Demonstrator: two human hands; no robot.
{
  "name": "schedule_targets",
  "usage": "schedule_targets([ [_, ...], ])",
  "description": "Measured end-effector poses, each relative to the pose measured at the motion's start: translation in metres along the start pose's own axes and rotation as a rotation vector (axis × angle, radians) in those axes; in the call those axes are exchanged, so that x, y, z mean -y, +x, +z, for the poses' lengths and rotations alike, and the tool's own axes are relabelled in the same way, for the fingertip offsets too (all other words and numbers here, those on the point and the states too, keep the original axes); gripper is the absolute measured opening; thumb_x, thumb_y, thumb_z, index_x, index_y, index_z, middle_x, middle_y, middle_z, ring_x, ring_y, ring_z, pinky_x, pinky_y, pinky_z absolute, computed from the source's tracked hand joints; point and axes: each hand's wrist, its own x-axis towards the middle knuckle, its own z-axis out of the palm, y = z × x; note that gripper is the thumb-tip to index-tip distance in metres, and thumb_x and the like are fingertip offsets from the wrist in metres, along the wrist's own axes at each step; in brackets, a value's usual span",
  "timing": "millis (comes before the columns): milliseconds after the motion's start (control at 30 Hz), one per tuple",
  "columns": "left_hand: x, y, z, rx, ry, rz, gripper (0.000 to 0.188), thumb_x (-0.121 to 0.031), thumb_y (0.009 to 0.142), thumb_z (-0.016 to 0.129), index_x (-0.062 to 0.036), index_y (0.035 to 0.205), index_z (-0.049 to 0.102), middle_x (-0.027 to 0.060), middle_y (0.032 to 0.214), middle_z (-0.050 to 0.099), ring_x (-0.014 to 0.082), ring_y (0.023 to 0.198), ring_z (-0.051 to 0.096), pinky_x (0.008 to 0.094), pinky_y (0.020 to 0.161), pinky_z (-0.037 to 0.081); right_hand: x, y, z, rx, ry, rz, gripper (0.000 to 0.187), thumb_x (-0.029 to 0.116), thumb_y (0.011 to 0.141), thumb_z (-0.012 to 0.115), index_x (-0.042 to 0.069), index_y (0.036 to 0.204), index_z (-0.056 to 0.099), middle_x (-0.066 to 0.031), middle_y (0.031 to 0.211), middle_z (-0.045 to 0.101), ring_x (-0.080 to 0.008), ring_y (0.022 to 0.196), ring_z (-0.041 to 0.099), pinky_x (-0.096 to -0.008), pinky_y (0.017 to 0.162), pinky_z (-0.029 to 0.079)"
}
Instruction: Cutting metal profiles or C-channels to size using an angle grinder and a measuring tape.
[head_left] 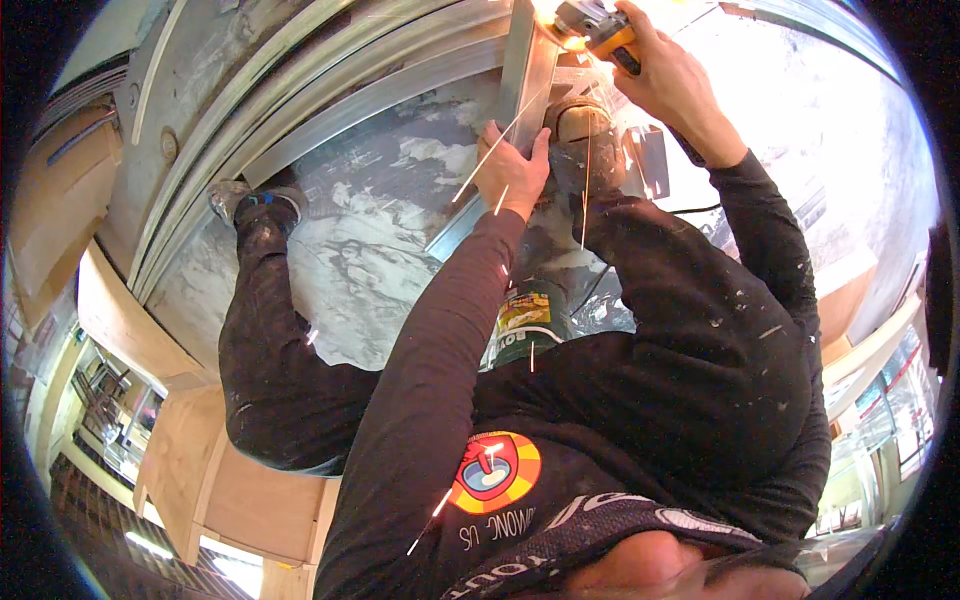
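My right hand (682,88), at the top right of centre, is wrapped round the yellow-and-black body of an angle grinder (602,32). Bright orange light glows where the grinder meets a square metal tube (526,75), and sparks streak down toward me. My left hand (512,168) grips that tube lower down, thumb on its right side and fingers on its left. The grinder's disc is lost in the glare. Just right of the tube is my right boot (587,140), with a short metal piece (647,160) beyond it.
Long metal bars (380,110) run along the floor (370,220) at the left. A dark green printed bucket (525,318) is between my legs. A dark cord (597,290) trails beside it. My left shoe (270,200) rests near the bars. Plywood panels (60,200) stand at far left.
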Motion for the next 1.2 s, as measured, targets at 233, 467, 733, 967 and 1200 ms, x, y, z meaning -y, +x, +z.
schedule_targets([
  [233,-0.004,-0.001,-0.003,-0.024,0.030,0.011,0.083,-0.057,0.084,0.073,0.0066,0.130,0.046,0.0281,0.118,0.062,0.0448,0.105,0.064,0.0504,0.090,0.053,-0.011,0.001,0.005,-0.099,0.140,-0.169,0.072,0.014,0.080,0.067,0.006,0.145,0.039,-0.0225,0.092,0.069,-0.0418,0.082,0.070,-0.0484,0.066,0.055],
  [467,-0.004,-0.002,-0.004,-0.025,0.027,0.031,0.082,-0.057,0.084,0.074,0.0052,0.129,0.046,0.0259,0.115,0.062,0.0440,0.103,0.064,0.0494,0.087,0.053,-0.001,0.006,-0.002,0.071,-0.007,0.052,0.064,0.009,0.081,0.065,0.008,0.141,0.042,-0.0193,0.087,0.070,-0.0397,0.084,0.070,-0.0477,0.067,0.054],
  [733,-0.004,0.000,-0.004,-0.004,-0.005,0.007,0.082,-0.057,0.084,0.074,0.0048,0.130,0.046,0.0253,0.116,0.062,0.0429,0.106,0.064,0.0499,0.088,0.052,-0.004,0.005,-0.003,-0.014,0.036,-0.049,0.065,0.011,0.082,0.065,0.009,0.142,0.039,-0.0209,0.090,0.070,-0.0417,0.082,0.070,-0.0514,0.065,0.054],
  [967,-0.007,-0.002,-0.003,0.011,0.001,-0.011,0.085,-0.058,0.084,0.073,0.0063,0.133,0.046,0.0271,0.121,0.061,0.0441,0.110,0.062,0.0500,0.092,0.051,-0.023,0.000,0.004,-0.043,0.119,-0.081,0.077,0.018,0.082,0.069,0.009,0.149,0.033,-0.0243,0.093,0.069,-0.0434,0.084,0.069,-0.0501,0.068,0.054],
  [1200,-0.001,0.000,-0.006,0.028,-0.050,-0.025,0.090,-0.060,0.083,0.074,0.0073,0.135,0.045,0.0294,0.123,0.061,0.0462,0.114,0.061,0.0518,0.095,0.050,-0.066,-0.021,0.036,-0.118,0.102,0.006,0.079,0.025,0.079,0.076,0.017,0.148,0.038,-0.0264,0.105,0.070,-0.0483,0.095,0.068,-0.0508,0.082,0.055],
])
